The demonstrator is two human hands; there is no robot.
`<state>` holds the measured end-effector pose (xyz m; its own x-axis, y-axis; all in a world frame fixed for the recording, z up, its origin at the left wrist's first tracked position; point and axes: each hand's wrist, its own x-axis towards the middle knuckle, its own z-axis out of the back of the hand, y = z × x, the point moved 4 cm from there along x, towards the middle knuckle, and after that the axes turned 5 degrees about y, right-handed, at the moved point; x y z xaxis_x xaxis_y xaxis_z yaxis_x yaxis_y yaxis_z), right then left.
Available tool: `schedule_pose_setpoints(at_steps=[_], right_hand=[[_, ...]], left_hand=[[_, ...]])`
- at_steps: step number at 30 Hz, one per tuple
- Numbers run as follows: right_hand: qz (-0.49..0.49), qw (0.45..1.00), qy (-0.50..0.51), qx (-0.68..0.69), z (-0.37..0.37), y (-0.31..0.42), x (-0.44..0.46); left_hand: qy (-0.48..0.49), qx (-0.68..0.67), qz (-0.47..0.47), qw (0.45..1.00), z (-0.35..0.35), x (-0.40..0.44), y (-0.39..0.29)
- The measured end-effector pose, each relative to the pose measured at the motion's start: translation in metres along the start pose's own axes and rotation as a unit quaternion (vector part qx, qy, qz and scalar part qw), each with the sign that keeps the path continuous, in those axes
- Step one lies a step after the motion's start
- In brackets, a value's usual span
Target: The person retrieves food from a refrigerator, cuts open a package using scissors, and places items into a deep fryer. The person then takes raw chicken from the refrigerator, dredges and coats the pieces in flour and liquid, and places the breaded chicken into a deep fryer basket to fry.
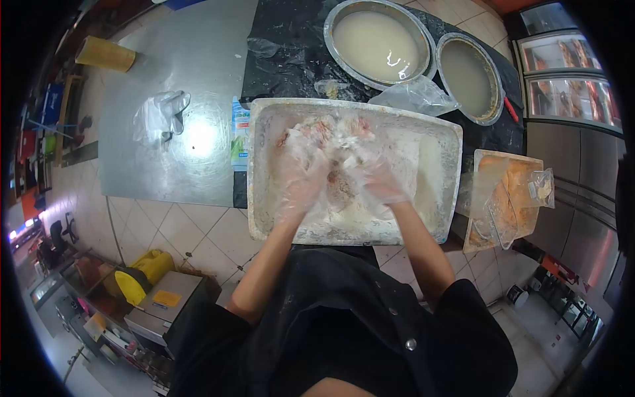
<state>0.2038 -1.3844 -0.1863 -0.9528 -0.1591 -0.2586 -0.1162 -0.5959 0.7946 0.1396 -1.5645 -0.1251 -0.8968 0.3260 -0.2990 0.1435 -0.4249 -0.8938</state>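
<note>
A large white tub in front of me holds pale flour and floured raw meat pieces. My left hand, in a clear plastic glove, reaches into the tub's left half against the meat. Beside it, my right hand, gloved the same way, is at the pieces in the middle. Motion blur and flour smear the fingers of both hands, so their grip does not show. A darker clump lies in the flour between the wrists.
Behind the tub stand a large round pan of cloudy liquid and a smaller one. A plastic bag lies against the tub's back rim. An orange-stained tray sits right; clear gloves lie on the metal table at left.
</note>
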Motion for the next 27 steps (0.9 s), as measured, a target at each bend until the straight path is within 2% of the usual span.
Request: schedule_pose_setpoints(at_steps=[2, 5, 8, 11, 12, 13, 14, 17, 18, 19, 20, 22, 23, 24, 25, 26, 27], right_hand=[[-0.007, 0.999, -0.033, -0.015, 0.028, -0.041, 0.000], [-0.143, 0.982, -0.077, 0.097, 0.044, -0.135, -0.001], [-0.203, 0.930, -0.044, 0.304, 0.022, -0.163, 0.017], [-0.213, 0.877, 0.039, 0.430, -0.006, -0.141, 0.040], [-0.221, 0.858, 0.060, 0.459, -0.016, -0.132, 0.046], [-0.236, 0.837, 0.074, 0.488, -0.025, -0.126, 0.052], [-0.258, 0.815, 0.078, 0.514, -0.034, -0.121, 0.055], [-0.308, 0.747, 0.030, 0.589, -0.052, -0.112, 0.054], [-0.279, 0.729, -0.013, 0.625, -0.052, -0.115, 0.046], [-0.187, 0.885, 0.019, 0.426, -0.045, -0.124, 0.040], [-0.084, 0.975, 0.053, 0.197, -0.043, -0.137, 0.029], [-0.056, 0.988, 0.125, 0.066, -0.034, -0.122, 0.000], [-0.133, 0.962, 0.161, 0.176, -0.002, -0.077, -0.016], [-0.171, 0.944, 0.166, 0.227, 0.011, -0.064, -0.024], [-0.209, 0.923, 0.167, 0.276, 0.025, -0.052, -0.032], [-0.209, 0.929, 0.142, 0.270, 0.037, -0.057, -0.038], [-0.201, 0.949, 0.125, 0.208, 0.039, -0.067, -0.039]], left_hand=[[-0.160, 0.227, 0.089, 0.957, 0.009, 0.010, 0.031], [-0.057, 0.176, 0.289, 0.939, 0.018, 0.038, 0.033], [0.150, 0.253, 0.268, 0.917, -0.006, 0.081, 0.101], [0.148, 0.140, 0.200, 0.959, 0.003, 0.074, 0.087], [0.155, -0.006, 0.250, 0.956, -0.003, 0.070, 0.091], [0.158, -0.152, 0.294, 0.931, -0.012, 0.068, 0.093], [0.158, -0.294, 0.329, 0.883, -0.021, 0.066, 0.094], [0.141, -0.221, 0.279, 0.924, -0.027, 0.060, 0.112], [0.165, -0.285, 0.274, 0.904, -0.026, 0.053, 0.103], [0.187, -0.348, 0.270, 0.878, -0.021, 0.044, 0.090], [0.207, -0.410, 0.267, 0.847, -0.018, 0.033, 0.083], [0.246, -0.372, 0.178, 0.877, -0.002, 0.018, 0.096], [0.267, -0.351, 0.130, 0.888, 0.001, 0.011, 0.098], [0.182, -0.248, 0.085, 0.948, 0.014, 0.002, 0.061], [0.134, -0.258, 0.115, 0.950, 0.015, 0.000, 0.069], [0.084, -0.267, 0.144, 0.949, 0.017, -0.001, 0.081], [0.033, -0.276, 0.171, 0.945, 0.021, -0.001, 0.090]])
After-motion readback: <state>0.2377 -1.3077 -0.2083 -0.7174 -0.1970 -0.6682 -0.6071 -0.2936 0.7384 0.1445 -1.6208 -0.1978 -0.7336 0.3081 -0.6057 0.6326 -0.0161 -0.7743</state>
